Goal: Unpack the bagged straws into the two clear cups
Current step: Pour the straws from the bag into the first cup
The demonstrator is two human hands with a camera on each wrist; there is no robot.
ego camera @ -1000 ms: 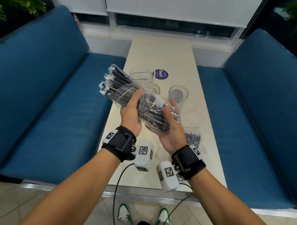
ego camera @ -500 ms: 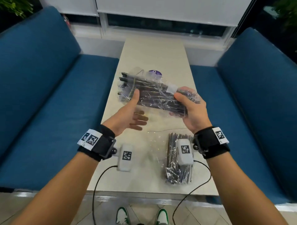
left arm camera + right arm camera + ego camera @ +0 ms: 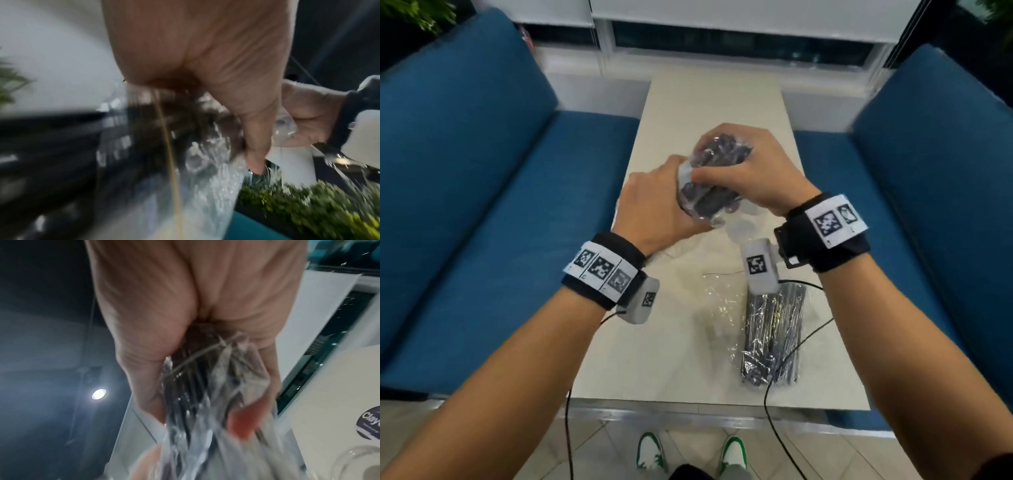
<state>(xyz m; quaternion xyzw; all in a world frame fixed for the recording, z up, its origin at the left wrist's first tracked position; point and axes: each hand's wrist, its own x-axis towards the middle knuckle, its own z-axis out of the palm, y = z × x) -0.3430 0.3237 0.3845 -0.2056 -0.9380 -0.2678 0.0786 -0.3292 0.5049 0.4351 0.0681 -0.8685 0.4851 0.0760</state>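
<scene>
A clear plastic bag of black straws (image 3: 707, 195) is held above the middle of the table, its near end turned toward me. My left hand (image 3: 671, 192) grips the bag's near part from the left. My right hand (image 3: 726, 164) wraps over the far part from the right. The left wrist view shows the thumb (image 3: 255, 154) pressed on the crinkled bag (image 3: 164, 146). In the right wrist view the bag (image 3: 205, 402) runs out of my palm. One clear cup's rim (image 3: 353, 464) shows at the lower right; in the head view my hands hide the cups.
A second bag of black straws (image 3: 774, 335) lies on the pale table (image 3: 654, 359) near the front right, under the right wrist's cable. A purple round sticker (image 3: 370, 420) is on the tabletop. Blue benches (image 3: 482, 205) flank the table on both sides.
The bag has turned from lying crosswise to pointing away from me. My left hand, open under it before, now grips it, and my right hand has closed over its far part.
</scene>
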